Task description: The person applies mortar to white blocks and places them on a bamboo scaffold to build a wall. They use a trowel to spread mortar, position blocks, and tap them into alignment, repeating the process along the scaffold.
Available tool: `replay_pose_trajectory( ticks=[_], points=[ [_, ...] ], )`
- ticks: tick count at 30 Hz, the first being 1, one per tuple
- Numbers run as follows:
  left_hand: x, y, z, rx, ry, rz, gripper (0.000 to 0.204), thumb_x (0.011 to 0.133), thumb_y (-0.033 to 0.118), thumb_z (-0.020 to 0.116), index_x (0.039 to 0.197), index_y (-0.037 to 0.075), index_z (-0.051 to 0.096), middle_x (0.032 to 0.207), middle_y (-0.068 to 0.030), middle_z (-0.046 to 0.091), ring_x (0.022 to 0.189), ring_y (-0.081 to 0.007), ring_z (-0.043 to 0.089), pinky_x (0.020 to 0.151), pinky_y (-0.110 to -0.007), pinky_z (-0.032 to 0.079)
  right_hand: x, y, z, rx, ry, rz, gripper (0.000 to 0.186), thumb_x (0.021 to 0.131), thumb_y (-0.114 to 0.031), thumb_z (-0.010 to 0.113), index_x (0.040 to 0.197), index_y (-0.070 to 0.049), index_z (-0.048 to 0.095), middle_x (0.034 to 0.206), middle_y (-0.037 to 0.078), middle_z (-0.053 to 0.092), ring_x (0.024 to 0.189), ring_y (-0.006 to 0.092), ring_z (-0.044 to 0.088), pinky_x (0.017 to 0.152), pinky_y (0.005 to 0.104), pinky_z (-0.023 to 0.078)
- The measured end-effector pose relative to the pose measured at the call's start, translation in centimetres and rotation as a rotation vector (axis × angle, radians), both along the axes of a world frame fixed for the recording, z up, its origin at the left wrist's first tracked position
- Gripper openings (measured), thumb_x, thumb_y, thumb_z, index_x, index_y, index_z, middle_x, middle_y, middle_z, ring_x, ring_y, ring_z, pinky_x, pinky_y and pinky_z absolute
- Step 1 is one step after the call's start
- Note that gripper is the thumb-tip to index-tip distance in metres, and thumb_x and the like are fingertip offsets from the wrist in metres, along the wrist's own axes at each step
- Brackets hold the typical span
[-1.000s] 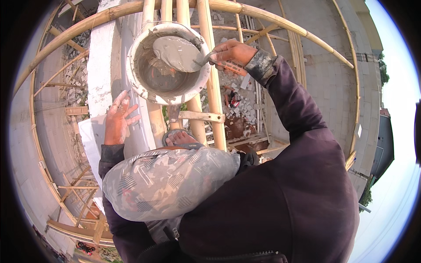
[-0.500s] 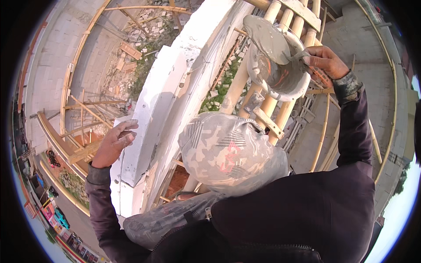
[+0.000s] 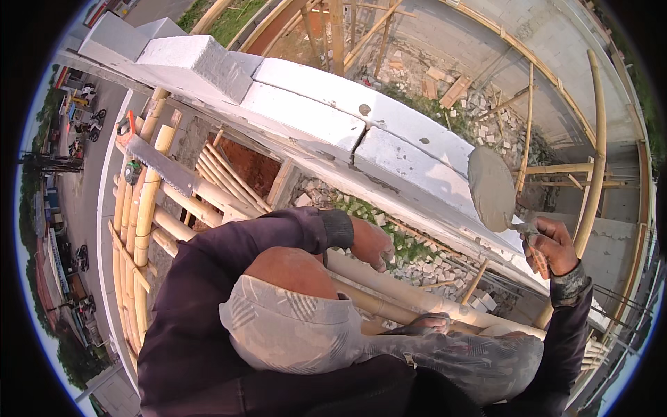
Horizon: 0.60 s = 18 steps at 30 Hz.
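In my right hand [image 3: 553, 244] is a trowel, its handle wrapped by my fingers. Wet grey mortar [image 3: 492, 187] covers the trowel's blade, which is over the right stretch of the white block wall [image 3: 417, 156]. My left hand [image 3: 373, 244] is in front of my bent knee, on the near side of the wall. Its fingers look loosely curled in, with nothing visible in them. Dark joints and a few grey mortar spots mark the wall's top.
A handsaw [image 3: 156, 163] with an orange-red handle end rests on the bamboo poles [image 3: 149, 222] at left. More bamboo poles [image 3: 417, 292] run beneath my legs. Broken block rubble [image 3: 424, 267] lies below, through the gaps. Bamboo scaffolding [image 3: 594, 139] stands beyond the wall at right.
My view has swung left along the wall. The trowel has come away from the mortar bucket, out of view now, to the wall with mortar on it. My left hand has moved off the wall.
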<state>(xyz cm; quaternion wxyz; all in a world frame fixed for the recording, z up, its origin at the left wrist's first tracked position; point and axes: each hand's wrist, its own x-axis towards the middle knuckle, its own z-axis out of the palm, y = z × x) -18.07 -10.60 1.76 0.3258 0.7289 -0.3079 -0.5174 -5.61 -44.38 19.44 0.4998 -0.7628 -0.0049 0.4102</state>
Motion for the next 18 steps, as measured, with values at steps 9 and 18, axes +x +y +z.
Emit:
replay_pose_trajectory(
  ticks=[9,18],
  points=[
    [-3.8,-5.4,-3.2,-0.087,-0.009,-0.115,0.052,0.085,0.038,0.069,0.123,0.003,0.063,0.112,-0.0196,0.066,0.107,-0.0359,0.062,0.091,-0.046,0.048,4.4,18.8,-3.9,-0.330,-1.072,0.802,0.022,0.076,-0.006,0.066,0.094,-0.002,0.054,0.078,0.018,0.061,0.066,0.0369,0.062,0.060,0.0436,0.048],
    [-5.0,-4.1,-3.1,-0.138,0.054,0.021,0.053,0.085,0.040,0.069,0.124,0.005,0.062,0.116,-0.0184,0.065,0.110,-0.0349,0.061,0.092,-0.045,0.047,6.3,20.4,-6.2,-0.309,-1.237,0.878,0.029,0.075,-0.008,0.070,0.097,-0.005,0.051,0.090,0.020,0.058,0.082,0.0446,0.059,0.067,0.0501,0.047]
  ],
)
